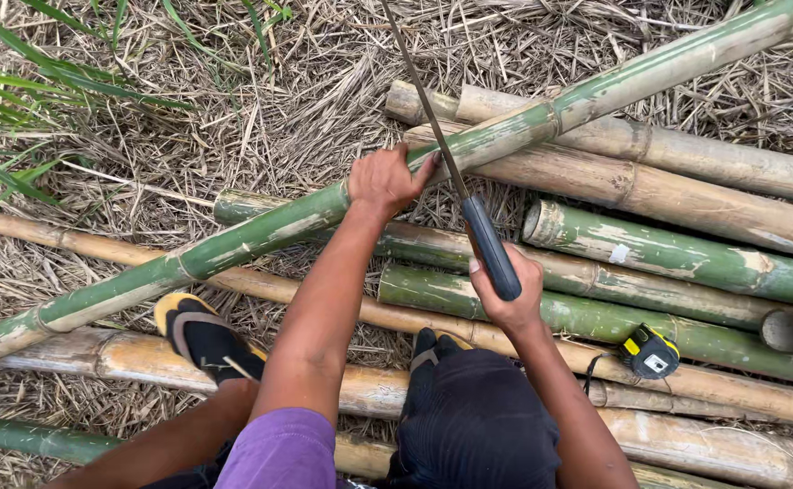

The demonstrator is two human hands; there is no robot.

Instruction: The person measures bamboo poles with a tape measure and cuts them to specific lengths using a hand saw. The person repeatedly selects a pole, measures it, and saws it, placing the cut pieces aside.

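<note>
A person crouches over a pile of bamboo on dry straw. The left hand (pixel 385 179) is wrapped over a long green bamboo pole (pixel 260 228), with the fingers curled tight around the top of it. The pole runs on a slant from the low left side up to the top right corner. It rests across other cut bamboo poles (pixel 668 195), some green and some pale brown.

The right hand (pixel 505 294) holds the dark handle of a hand saw (pixel 491 249). The fingers are closed all the way around the handle. The thin saw blade reaches up and crosses the green pole just beside the left hand, close to the thumb. I cannot tell if the blade has bitten into the pole.

The green pole looks stiff and hard, and I think it is quite heavy because it is so long. Its skin looks smooth, so it may slip and roll when pushed. A good place to hold it is right next to the blade, pressing down from above, as the left hand does.

A foot in a black and yellow shoe (pixel 204 337) stands on the brown poles below. A yellow and black tape measure (pixel 650 351) lies on the poles at the right.
</note>
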